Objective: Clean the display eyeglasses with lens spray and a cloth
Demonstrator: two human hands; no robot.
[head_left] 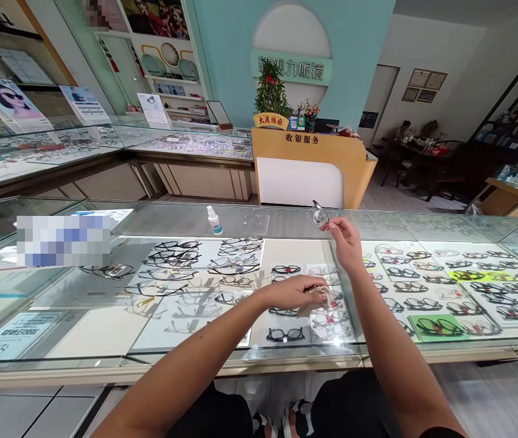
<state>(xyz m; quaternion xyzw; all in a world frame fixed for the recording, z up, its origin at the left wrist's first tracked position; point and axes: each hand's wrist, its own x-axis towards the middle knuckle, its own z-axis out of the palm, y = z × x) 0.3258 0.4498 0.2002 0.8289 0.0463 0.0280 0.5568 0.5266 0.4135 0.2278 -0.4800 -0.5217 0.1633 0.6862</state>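
Observation:
My right hand is raised above the glass display counter, its fingers pinched on a pair of glasses held up at the counter's far side. Lower and to the left, my left hand is closed on a pale cloth, above the rows of frames under the glass. A white spray bottle stands upright on the counter, left of the raised glasses. Several dark-framed glasses lie in rows to the left of my left forearm.
Papers and a blurred-out item lie at the counter's left. More frames fill the right-hand case. Beyond the counter stand a wooden cashier desk and another glass showcase. The counter's near edge runs in front of my legs.

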